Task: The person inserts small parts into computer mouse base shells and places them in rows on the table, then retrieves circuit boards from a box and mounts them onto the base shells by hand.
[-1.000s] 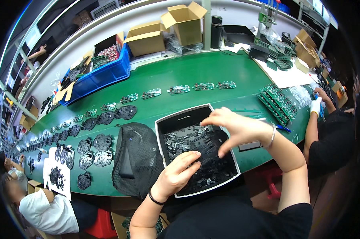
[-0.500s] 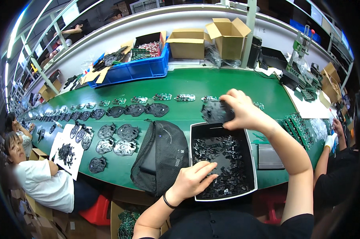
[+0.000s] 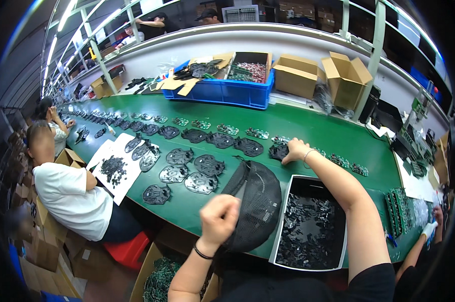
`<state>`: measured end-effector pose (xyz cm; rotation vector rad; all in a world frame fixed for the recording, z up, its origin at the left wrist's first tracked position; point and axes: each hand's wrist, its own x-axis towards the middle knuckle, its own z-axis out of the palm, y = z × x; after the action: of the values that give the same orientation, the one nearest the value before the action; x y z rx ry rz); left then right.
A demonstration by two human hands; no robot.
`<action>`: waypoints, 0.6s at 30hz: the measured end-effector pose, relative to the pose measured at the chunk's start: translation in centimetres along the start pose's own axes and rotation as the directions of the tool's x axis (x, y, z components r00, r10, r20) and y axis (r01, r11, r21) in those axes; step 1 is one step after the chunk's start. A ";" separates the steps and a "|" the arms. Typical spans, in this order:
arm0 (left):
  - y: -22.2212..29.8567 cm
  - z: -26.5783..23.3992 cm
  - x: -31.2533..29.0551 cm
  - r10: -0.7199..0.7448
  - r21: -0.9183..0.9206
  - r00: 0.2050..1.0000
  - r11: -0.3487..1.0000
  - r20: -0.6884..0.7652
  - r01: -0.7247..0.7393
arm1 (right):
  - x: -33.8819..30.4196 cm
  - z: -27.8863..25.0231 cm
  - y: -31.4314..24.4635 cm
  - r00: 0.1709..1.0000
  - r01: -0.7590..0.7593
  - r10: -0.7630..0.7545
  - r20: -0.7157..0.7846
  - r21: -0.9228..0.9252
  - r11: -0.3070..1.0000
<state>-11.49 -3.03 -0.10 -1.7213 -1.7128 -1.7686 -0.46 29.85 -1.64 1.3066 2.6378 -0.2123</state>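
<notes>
My right hand (image 3: 298,152) reaches over the far side of the bench and grips the right edge of a black plastic shell (image 3: 277,152). That shell lies at the right end of a row of similar black shells (image 3: 220,140), just in front of a row of green circuit boards (image 3: 257,133). My left hand (image 3: 220,219) is closed with curled fingers beside a black mesh bag (image 3: 257,206); what it holds, if anything, is hidden. Right of the bag stands a white-rimmed bin (image 3: 272,259) with many small black plastic parts (image 3: 308,231) inside.
More black shells (image 3: 201,182) lie left of the bag. A white sheet (image 3: 118,189) bears small black parts. At the back are a blue crate (image 3: 237,95) and cardboard boxes (image 3: 295,75). Co-workers sit at left and right. Stacked green boards (image 3: 398,214) stand at right.
My right hand has carried the black shell from above the bin to the end of the shell row. My left hand has left the bin and curled up. The view has turned right.
</notes>
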 end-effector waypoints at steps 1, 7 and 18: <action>-1.5 -0.6 0.0 -0.241 -0.115 0.968 0.966 -0.067 0.233 | 0.1 0.2 0.0 1.000 0.000 0.000 0.011 0.008 1.000; -10.8 -0.8 3.9 -0.209 0.435 0.977 0.885 0.050 0.167 | -1.6 -0.8 -1.0 0.979 0.161 -0.152 -0.135 0.051 0.986; -14.5 4.0 6.4 -0.403 0.861 0.879 0.509 0.256 -0.018 | -23.3 -0.8 1.2 0.893 0.421 -0.390 0.225 -0.112 0.900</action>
<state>-21.85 8.63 -5.05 -1.4725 -2.4291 -0.2968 14.23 12.76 4.45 0.6335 2.6592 -0.1752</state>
